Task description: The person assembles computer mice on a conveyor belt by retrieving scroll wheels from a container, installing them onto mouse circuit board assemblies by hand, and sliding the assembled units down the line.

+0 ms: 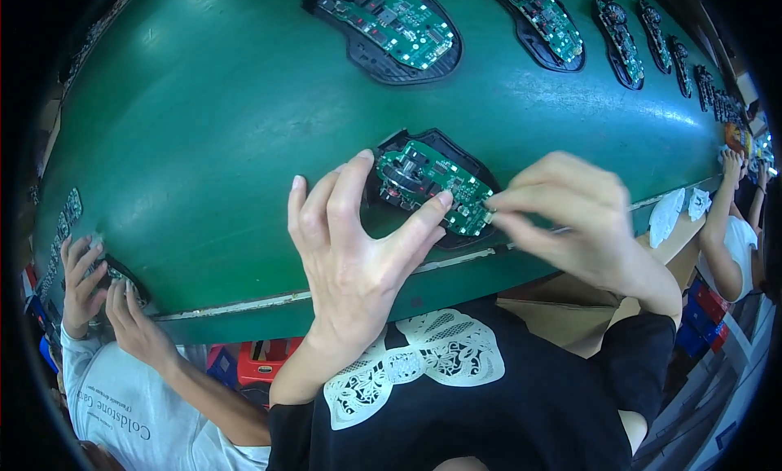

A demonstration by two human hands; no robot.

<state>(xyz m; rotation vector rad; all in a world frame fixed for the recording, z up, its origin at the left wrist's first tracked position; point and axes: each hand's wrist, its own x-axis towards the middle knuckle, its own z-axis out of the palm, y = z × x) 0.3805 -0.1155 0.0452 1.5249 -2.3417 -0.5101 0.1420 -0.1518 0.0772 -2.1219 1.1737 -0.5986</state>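
Note:
A half-built computer mouse [436, 182] lies on the green workbench in front of me: a black base with a green circuit board and a scroll wheel on it. My left hand [350, 235] steadies it, forefinger at its left edge and thumb pressed on the board. At the board's right end, my right hand [570, 214] is closed in a pinch, slightly smeared by motion. Whatever small piece its fingertips hold is too hidden to name.
Another open mouse base [391, 31] lies farther back on the green bench [220, 145]. Several more form a row toward the far right, including one base [542, 23]. Co-workers' hands [122, 308] are at left and a co-worker's arm [721, 226] at right. A cardboard box [562, 308] stands below the bench edge.

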